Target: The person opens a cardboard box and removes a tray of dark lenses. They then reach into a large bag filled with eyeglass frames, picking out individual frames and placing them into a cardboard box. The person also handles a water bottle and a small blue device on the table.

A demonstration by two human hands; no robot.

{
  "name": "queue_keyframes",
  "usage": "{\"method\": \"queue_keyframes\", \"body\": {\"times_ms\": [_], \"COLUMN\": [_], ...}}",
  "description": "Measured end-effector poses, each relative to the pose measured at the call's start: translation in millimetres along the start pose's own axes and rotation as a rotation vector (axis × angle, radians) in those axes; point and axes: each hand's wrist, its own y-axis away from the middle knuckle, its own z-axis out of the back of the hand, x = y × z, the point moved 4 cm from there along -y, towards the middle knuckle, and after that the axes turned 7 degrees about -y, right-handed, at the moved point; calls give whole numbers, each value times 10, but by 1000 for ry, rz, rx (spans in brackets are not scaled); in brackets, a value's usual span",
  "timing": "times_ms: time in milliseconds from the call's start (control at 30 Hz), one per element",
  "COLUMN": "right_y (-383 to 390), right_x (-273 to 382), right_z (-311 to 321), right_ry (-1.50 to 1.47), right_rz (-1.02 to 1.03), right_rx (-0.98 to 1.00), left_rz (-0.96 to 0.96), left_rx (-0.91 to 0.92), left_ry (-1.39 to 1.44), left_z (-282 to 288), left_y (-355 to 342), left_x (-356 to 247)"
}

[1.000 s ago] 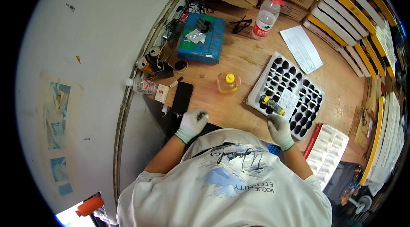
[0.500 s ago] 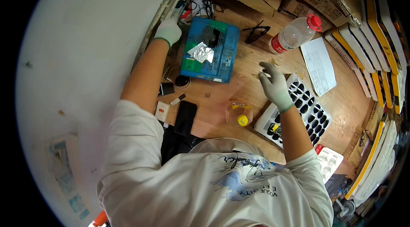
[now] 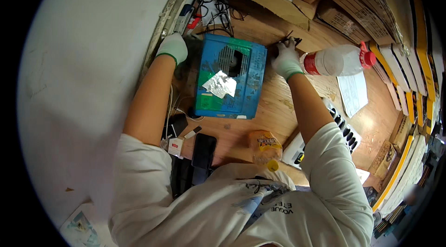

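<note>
My left hand (image 3: 173, 48), in a white glove with a green cuff, is at the far left edge of the table, beside a grey-and-black tool (image 3: 184, 17). Its fingers do not show clearly, so its grip is hidden. To its right stands a worn blue box (image 3: 253, 82) with green tape, a round grille and a piece of crumpled foil (image 3: 220, 84) on top. Beyond the box's right side, my gloved right hand (image 3: 285, 60) closes its fingers on a pair of black eyeglasses (image 3: 297, 41), partly covered by the hand.
A clear bottle with a red cap (image 3: 341, 60) lies close to my right hand. Several eyeglass frames (image 3: 221, 15) are heaped at the back. Nearer are a black phone (image 3: 204, 150), an orange-labelled bottle (image 3: 266, 147) and a white tray (image 3: 293, 150). Stacked boxes (image 3: 413, 70) line the right.
My right hand has moved away from me and left onto the eyeglasses. The red-capped bottle now points more to the right. The whole view has shifted, while my left hand stays near the left edge.
</note>
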Motion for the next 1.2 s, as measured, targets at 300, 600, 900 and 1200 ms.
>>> {"method": "queue_keyframes", "body": {"times_ms": [300,600,900,1200], "right_y": [1,-71,-273,-887], "right_x": [-199,-443,-172,990], "right_z": [13,25,93,84], "right_ry": [-194,-591,-964,-669], "right_rz": [48,3,67,545], "right_rx": [-76,-32,0,120], "left_rz": [-274,-195,-288,-309], "left_rx": [-115,-262,-148,77], "left_ry": [55,217,246,738], "left_z": [749,841,537,-146], "left_y": [337,138,-1053,-1933], "left_x": [8,-236,-843,-837]}}
